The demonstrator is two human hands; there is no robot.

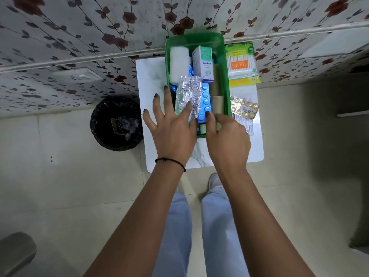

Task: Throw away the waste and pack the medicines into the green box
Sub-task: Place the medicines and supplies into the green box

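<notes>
The green box [225, 62] stands on a small white table [149, 76] against the wall. Inside it lie a white gauze roll [178, 62], a white Optibex carton [203, 62], a silver blister strip [189, 90], a blue blister strip [205, 100] and cardboard tubes [217, 100]. My left hand [171, 124] is spread flat, fingers apart, over the box's near left edge, one fingertip touching the silver strip. My right hand [227, 136] rests at the box's near end, fingers curled around the blue strip's near end. A gold blister strip [243, 106] lies on the table right of the box.
A pack of cotton buds [241, 62] lies at the table's far right on a yellow sheet. A printed leaflet [248, 124] lies under the gold strip. A black-lined bin [117, 122] with waste in it stands on the floor left of the table. My legs are below.
</notes>
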